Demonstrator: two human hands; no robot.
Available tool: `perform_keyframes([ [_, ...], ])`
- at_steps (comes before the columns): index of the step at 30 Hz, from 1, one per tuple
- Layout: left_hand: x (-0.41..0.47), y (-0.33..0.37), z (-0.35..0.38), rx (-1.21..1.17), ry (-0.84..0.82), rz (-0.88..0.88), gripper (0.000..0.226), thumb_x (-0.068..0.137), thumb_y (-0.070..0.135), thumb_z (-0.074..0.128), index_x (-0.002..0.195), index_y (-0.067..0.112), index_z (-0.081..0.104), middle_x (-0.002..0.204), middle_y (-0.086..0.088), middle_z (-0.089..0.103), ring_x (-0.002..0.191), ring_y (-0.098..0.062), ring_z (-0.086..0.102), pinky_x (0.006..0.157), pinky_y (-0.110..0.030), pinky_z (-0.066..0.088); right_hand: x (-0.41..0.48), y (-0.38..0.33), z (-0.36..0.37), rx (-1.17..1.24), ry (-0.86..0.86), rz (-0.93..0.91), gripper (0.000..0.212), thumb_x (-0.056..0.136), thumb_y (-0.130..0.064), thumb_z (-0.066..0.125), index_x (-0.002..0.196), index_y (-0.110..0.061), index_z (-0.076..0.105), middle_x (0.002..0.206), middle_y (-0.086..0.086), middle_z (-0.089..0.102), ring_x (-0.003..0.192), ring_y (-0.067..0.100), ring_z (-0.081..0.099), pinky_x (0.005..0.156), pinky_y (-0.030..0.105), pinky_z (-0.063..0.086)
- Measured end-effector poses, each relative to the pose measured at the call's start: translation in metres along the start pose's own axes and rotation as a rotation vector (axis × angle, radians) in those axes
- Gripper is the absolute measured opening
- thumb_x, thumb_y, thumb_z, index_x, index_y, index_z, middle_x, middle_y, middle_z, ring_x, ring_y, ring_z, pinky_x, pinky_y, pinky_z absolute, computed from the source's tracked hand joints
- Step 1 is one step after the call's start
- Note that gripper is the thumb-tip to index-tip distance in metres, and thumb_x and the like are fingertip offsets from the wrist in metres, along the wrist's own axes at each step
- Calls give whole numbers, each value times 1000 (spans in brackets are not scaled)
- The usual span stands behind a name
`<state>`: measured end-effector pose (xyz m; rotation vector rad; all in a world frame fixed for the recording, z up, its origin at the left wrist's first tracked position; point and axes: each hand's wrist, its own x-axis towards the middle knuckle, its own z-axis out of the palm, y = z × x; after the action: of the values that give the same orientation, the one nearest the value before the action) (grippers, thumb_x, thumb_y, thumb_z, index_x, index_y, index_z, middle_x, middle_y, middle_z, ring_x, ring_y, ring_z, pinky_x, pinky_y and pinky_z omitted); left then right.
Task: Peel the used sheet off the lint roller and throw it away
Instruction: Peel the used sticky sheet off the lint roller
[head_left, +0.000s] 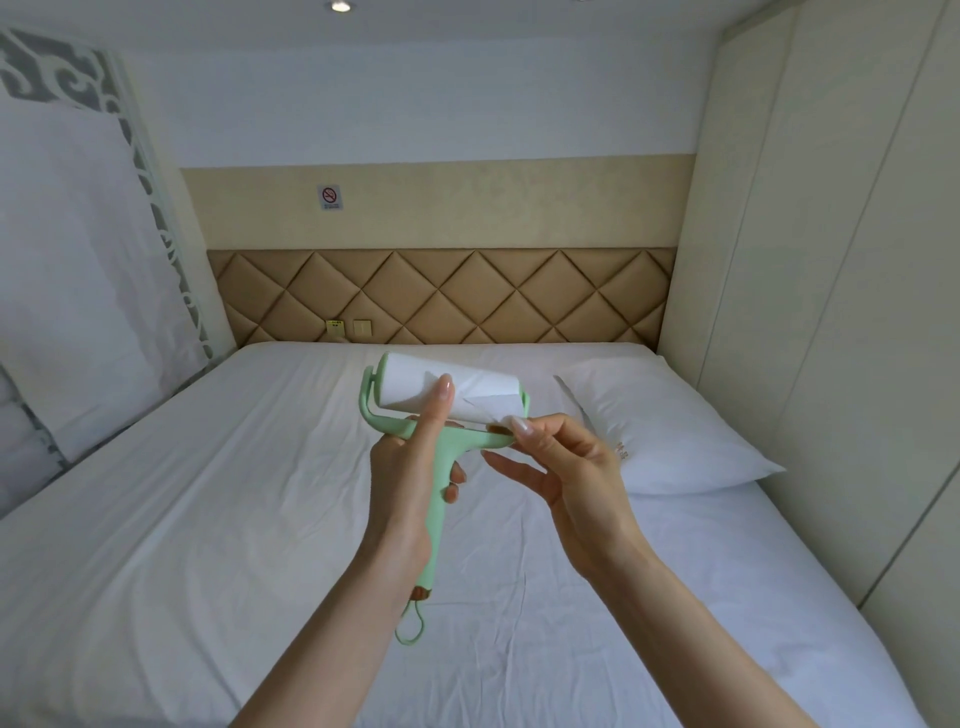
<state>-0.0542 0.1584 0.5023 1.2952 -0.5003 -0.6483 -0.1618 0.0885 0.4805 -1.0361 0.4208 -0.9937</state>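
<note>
A mint-green lint roller (439, 499) with a white sticky roll (410, 382) is held up over the bed. My left hand (410, 467) grips its handle, with the index finger pressed against the front of the roll. My right hand (566, 467) pinches the lower right corner of the used sheet (493, 402), thumb and forefinger closed on the paper edge by the roller's right end. A diagonal edge of the sheet shows across the roll. The sheet still lies mostly against the roll.
A wide bed with a white sheet (234, 519) fills the view below. A white pillow (660, 431) lies at the right. A padded tan headboard (441, 296) lines the far wall, with cupboard panels (831, 312) on the right and a white curtain (78, 286) on the left.
</note>
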Motion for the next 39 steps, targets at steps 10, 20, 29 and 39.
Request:
perform_keyframes([
  [10, -4, 1, -7, -152, -221, 21, 31, 81, 46, 56, 86, 17, 67, 68, -3, 58, 53, -10, 48, 40, -20, 35, -1, -5, -4, 42, 19, -36, 15, 67, -15, 69, 68, -2, 62, 98, 18, 69, 85, 21, 71, 77, 32, 58],
  [20, -2, 11, -8, -135, -80, -140, 55, 69, 67, 58, 86, 16, 67, 65, -4, 61, 45, -12, 45, 41, -22, 33, -10, 1, 1, 57, -23, -54, 23, 80, 4, 61, 60, -3, 55, 119, 35, 58, 98, 31, 69, 83, 36, 57],
  [29, -2, 10, -16, -240, -300, -110, 56, 78, 65, 47, 95, 14, 63, 74, -6, 59, 51, -16, 45, 39, -22, 32, -10, 5, -7, 105, -14, -59, 31, 82, 9, 56, 55, -5, 50, 106, 19, 69, 98, 31, 68, 80, 37, 57],
  [39, 1, -6, -18, -213, -223, 23, 46, 85, 45, 53, 117, 12, 57, 104, -12, 68, 95, -25, 69, 73, -41, 58, -7, -1, -8, 135, -2, -66, 37, 85, 6, 52, 52, -10, 51, 83, 4, 74, 72, 17, 70, 62, 28, 57],
])
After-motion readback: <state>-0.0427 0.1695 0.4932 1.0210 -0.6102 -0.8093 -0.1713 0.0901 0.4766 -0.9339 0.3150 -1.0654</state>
